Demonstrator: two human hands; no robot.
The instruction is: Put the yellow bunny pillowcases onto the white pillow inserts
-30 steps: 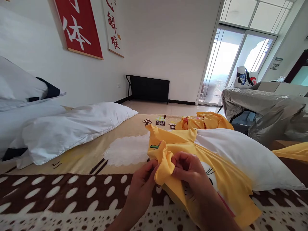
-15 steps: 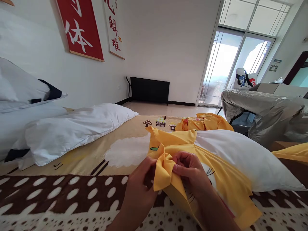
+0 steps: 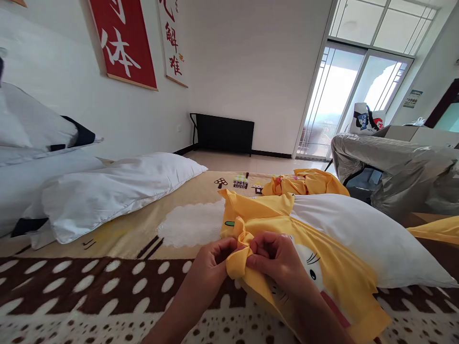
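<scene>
A yellow pillowcase printed with a cartoon face lies in front of me, overlapping a white pillow. Its near left part is bunched into a twisted fold, like a loose knot. My left hand pinches the left side of this fold between thumb and fingers. From the right, my right hand has its fingers curled and its thumb pressed on the same fold. The two hands are close together, with the gathered cloth between them. Palms and some fingertips are hidden.
The patterned blanket spreads beneath everything. White pillows lie at the left. More crumpled yellow cloth lies at the blanket's far edge. A plastic-wrapped piece of furniture stands at the right, and a black folded table leans by the wall.
The gathered fold has become narrower and more tightly twisted. Both hands have shifted slightly, the right one to the left and the left one outward. More of the printed face shows.
</scene>
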